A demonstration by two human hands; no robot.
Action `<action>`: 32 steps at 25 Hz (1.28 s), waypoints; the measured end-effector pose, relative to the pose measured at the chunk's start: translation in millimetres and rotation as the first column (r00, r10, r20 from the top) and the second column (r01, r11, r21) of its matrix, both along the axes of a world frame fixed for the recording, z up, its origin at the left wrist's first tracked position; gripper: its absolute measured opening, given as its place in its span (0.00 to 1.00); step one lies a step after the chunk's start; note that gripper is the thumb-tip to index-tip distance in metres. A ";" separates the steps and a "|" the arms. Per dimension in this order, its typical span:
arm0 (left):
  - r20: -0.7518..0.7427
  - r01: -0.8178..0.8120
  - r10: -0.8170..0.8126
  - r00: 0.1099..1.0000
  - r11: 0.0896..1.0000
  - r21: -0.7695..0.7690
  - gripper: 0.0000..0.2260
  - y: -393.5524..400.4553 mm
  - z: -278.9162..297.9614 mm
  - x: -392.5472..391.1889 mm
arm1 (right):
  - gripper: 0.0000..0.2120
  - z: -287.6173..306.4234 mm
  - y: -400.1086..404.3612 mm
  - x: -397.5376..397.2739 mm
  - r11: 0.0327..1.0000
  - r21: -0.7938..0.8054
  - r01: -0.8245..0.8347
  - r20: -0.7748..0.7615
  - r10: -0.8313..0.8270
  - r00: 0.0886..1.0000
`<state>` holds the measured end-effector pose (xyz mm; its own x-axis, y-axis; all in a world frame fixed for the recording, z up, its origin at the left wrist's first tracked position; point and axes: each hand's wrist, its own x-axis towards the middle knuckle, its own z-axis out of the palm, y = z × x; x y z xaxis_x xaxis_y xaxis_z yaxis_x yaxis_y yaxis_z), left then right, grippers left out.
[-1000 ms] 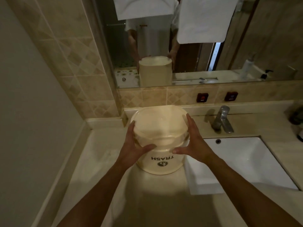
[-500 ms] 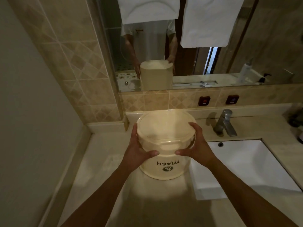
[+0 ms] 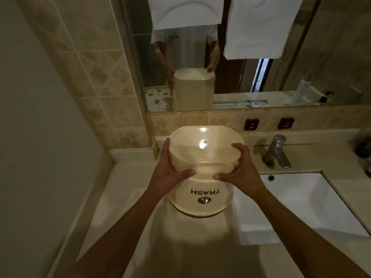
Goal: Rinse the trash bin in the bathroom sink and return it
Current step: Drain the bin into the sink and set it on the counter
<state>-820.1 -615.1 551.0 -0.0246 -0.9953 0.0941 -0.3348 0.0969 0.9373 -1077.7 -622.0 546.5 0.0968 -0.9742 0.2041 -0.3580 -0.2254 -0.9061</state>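
A cream plastic trash bin (image 3: 201, 199) stands upside down on the beige counter, left of the white sink (image 3: 313, 199); its printed word TRASH reads inverted. Its flat base faces up and shines. My left hand (image 3: 167, 173) grips the bin's left side near the top, thumb across the front. On the right side my right hand (image 3: 239, 171) grips it the same way. Both thumbs nearly meet on the front wall.
A chrome faucet (image 3: 278, 152) stands behind the sink. The mirror (image 3: 251, 81) above reflects the bin, a person's torso and white towels. Two small red and blue tags (image 3: 252, 124) sit on the tiled backsplash. A plain wall closes the left side.
The view has shifted slightly and the bin sits a little nearer and more to the right. Both hands keep their grip on its sides.
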 end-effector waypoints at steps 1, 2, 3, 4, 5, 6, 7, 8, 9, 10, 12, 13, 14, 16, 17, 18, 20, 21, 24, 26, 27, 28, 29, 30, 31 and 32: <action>-0.005 0.000 0.000 1.000 1.000 -0.001 0.59 -1.2 2.7 -0.6 | 0.52 2.6 -0.9 -0.4 1.000 -0.007 0.002 0.006 -0.002 1.000; -0.013 0.001 -0.001 1.000 1.000 -0.001 0.58 -2.3 4.6 -0.7 | 0.52 5.0 -1.7 -0.2 1.000 -0.006 0.003 0.018 -0.003 1.000; -0.023 0.006 -0.006 1.000 1.000 -0.003 0.58 -2.7 6.0 -1.0 | 0.52 6.8 -1.7 0.1 1.000 -0.002 0.007 0.029 -0.007 1.000; -0.031 0.011 -0.011 0.999 1.000 -0.008 0.58 -3.2 7.0 -1.4 | 0.52 7.8 -1.9 -0.2 1.000 0.000 0.011 0.035 -0.011 0.999; -0.035 0.013 -0.014 0.999 1.000 -0.012 0.57 -3.4 7.5 -1.5 | 0.52 8.5 -2.1 -0.5 1.000 -0.002 0.015 0.034 -0.015 0.999; -0.033 0.014 -0.014 0.999 1.000 -0.012 0.57 -4.3 8.0 -1.3 | 0.51 9.2 -2.5 -0.6 1.000 -0.004 0.016 0.033 -0.016 0.999; -0.032 0.015 -0.015 0.999 1.000 -0.007 0.57 -5.3 8.3 -1.1 | 0.51 10.0 -3.0 -0.7 1.000 -0.002 0.015 0.031 -0.015 0.999; -0.038 0.019 -0.019 0.999 1.000 -0.004 0.57 -5.6 7.9 -0.9 | 0.50 10.1 -2.8 -0.8 1.000 0.001 0.014 0.030 -0.014 0.999; -0.048 0.027 -0.027 0.998 1.000 -0.006 0.57 -6.0 7.7 -0.9 | 0.50 10.9 -2.6 -1.0 1.000 -0.002 0.013 0.026 -0.013 1.000; -0.055 0.032 -0.032 0.998 0.999 -0.009 0.57 -6.3 7.1 -1.2 | 0.50 11.0 -2.1 -1.1 1.000 0.000 0.012 0.023 -0.012 1.000; -0.044 0.036 -0.037 0.998 0.999 -0.011 0.57 -6.3 7.6 -2.7 | 0.50 12.0 -1.7 -1.5 1.000 0.021 0.007 0.025 -0.007 1.000; -0.045 0.036 -0.037 0.998 0.999 -0.014 0.57 -6.1 8.3 -3.1 | 0.50 13.4 -1.2 -1.3 0.999 0.033 0.004 0.038 -0.005 0.999; -0.056 0.037 -0.037 0.998 0.999 -0.016 0.57 -6.5 8.8 -2.9 | 0.49 15.8 0.5 -0.4 0.999 0.044 0.011 0.074 -0.014 0.997; -0.146 0.042 -0.044 0.988 0.999 -0.014 0.57 -7.6 12.9 -3.2 | 0.43 21.7 2.7 1.0 0.993 0.091 0.077 0.238 -0.097 0.966; -0.225 0.031 -0.032 0.974 0.999 -0.009 0.57 -7.2 15.9 -3.5 | 0.41 23.9 3.0 0.4 0.982 0.150 0.117 0.346 -0.163 0.924; -0.302 0.001 -0.001 0.953 1.000 0.000 0.56 -6.4 18.8 -3.6 | 0.41 25.2 2.3 -0.7 0.962 0.233 0.140 0.434 -0.231 0.871; -0.381 -0.096 0.103 0.919 0.995 0.037 0.50 -5.2 23.6 -3.9 | 0.36 28.7 3.0 -0.3 0.913 0.385 0.138 0.513 -0.336 0.790; -0.386 -0.144 0.153 0.910 0.988 0.051 0.46 -4.7 26.8 -3.3 | 0.30 30.2 4.3 1.7 0.891 0.431 0.139 0.521 -0.372 0.768; -0.391 -0.244 0.245 0.887 0.968 0.054 0.26 -1.9 33.6 -0.5 | 0.23 30.9 11.2 8.0 0.873 0.482 0.068 0.570 -0.371 0.733; -0.414 -0.249 0.227 0.882 0.968 0.000 0.08 3.3 35.1 3.1 | 0.22 27.9 19.0 9.3 0.883 0.461 -0.089 0.664 -0.276 0.695; -0.426 -0.229 0.195 0.884 0.973 -0.029 0.05 7.7 36.4 6.1 | 0.21 25.3 24.3 9.9 0.870 0.471 -0.148 0.686 -0.256 0.681; -0.450 -0.209 0.168 0.877 0.977 -0.043 0.05 11.6 36.0 9.6 | 0.22 23.0 29.8 10.4 0.848 0.500 -0.178 0.688 -0.264 0.676; -0.485 -0.192 0.148 0.862 0.980 -0.043 0.05 17.3 35.5 13.2 | 0.22 18.8 36.6 10.3 0.819 0.540 -0.197 0.679 -0.285 0.677; -0.500 -0.189 0.146 0.854 0.981 -0.036 0.08 20.5 34.1 15.7 | 0.23 15.3 42.4 9.1 0.789 0.574 -0.220 0.669 -0.297 0.681; -0.496 -0.177 0.137 0.857 0.984 -0.035 0.11 23.2 31.5 18.7 | 0.24 11.7 47.9 8.2 0.769 0.595 -0.235 0.659 -0.299 0.690; -0.459 -0.158 0.127 0.879 0.987 -0.030 0.12 26.7 28.2 22.6 | 0.25 9.9 55.3 9.2 0.757 0.611 -0.232 0.641 -0.301 0.706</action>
<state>-797.5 -588.4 579.2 0.1778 -0.9762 0.1244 0.1112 0.1456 0.9831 -1068.5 -566.7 556.4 0.1579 -0.8847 -0.4386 0.4063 0.4631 -0.7877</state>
